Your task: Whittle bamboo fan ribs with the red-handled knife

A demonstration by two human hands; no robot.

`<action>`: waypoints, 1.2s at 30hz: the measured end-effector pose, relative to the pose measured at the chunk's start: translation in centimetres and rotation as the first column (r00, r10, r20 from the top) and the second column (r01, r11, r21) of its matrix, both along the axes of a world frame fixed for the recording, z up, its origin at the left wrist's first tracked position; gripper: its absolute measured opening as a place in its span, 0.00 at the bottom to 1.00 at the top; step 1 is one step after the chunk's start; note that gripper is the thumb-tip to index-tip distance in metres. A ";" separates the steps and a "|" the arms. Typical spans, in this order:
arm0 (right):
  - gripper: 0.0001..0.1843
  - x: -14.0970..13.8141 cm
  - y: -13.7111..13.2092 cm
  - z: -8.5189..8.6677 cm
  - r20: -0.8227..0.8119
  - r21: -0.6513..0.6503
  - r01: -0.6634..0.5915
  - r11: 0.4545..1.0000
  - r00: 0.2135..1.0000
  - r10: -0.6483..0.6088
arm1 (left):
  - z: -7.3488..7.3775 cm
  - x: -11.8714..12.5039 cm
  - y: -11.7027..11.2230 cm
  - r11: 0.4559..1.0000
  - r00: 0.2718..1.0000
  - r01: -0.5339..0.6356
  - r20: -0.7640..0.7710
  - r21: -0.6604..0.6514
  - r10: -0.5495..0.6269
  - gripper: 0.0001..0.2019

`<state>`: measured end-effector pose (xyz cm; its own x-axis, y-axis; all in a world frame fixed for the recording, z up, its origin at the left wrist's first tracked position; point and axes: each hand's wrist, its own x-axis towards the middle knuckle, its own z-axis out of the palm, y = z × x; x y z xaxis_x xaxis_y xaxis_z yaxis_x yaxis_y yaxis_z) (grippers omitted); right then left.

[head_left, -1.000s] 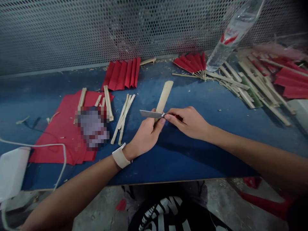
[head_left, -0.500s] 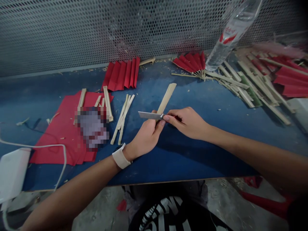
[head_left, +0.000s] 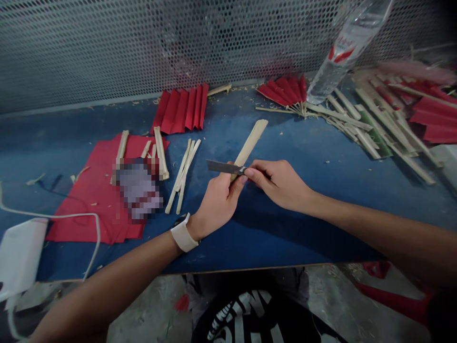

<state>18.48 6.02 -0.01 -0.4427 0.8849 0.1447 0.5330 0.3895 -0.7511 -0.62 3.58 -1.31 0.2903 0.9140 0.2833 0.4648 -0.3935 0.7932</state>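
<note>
My left hand (head_left: 218,202) is closed around the lower end of a flat pale bamboo strip (head_left: 251,142), which points away from me and to the right. In my right hand (head_left: 280,183) is a knife (head_left: 224,166), its handle mostly hidden by the fingers. The blade lies across the strip and points left, above my left hand. My two thumbs nearly meet by the base of the blade. Left of my hands, several thin bamboo strips (head_left: 183,176) lie crossed on the blue table (head_left: 285,238).
Red paper sheets (head_left: 82,205) lie at left with bamboo pieces (head_left: 161,155) and a blurred-out object (head_left: 139,190). A white power bank (head_left: 21,252) trails a cable. Behind stand pleated red paper (head_left: 180,109), a red fan (head_left: 285,93) and a water bottle (head_left: 346,52). Bamboo pieces (head_left: 385,124) fill the right.
The blade has tilted, so its face looks darker, and its tip has risen slightly. The bamboo strip has shifted a little up and to the right. Both hands keep their grip.
</note>
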 end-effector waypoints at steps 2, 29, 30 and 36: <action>0.35 -0.1 -0.1 0.0 -0.019 -0.009 0.013 1.000 1.000 -0.013 | -0.1 0.0 0.0 1.000 1.000 -0.007 0.009 0.007 0.007 0.08; 0.33 -0.7 -0.9 -0.3 -0.259 -0.061 0.082 0.995 0.961 -0.095 | 0.0 0.5 0.3 0.992 0.987 -0.123 0.105 0.006 0.121 0.18; 0.33 -0.7 -0.9 -0.3 -0.282 -0.069 0.082 0.994 0.954 -0.098 | 0.0 0.5 0.3 0.992 0.985 -0.128 0.119 0.001 0.127 0.18; 0.32 -0.8 -1.0 -0.3 -0.239 -0.010 0.088 0.996 0.967 -0.088 | 0.0 0.5 0.0 0.992 0.985 -0.126 0.116 -0.019 0.127 0.19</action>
<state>17.65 5.05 -0.30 -0.3156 0.9186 0.2380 0.3700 0.3501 -0.8605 -0.17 3.57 -1.36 0.1378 0.9448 0.2973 0.4138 -0.3277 0.8493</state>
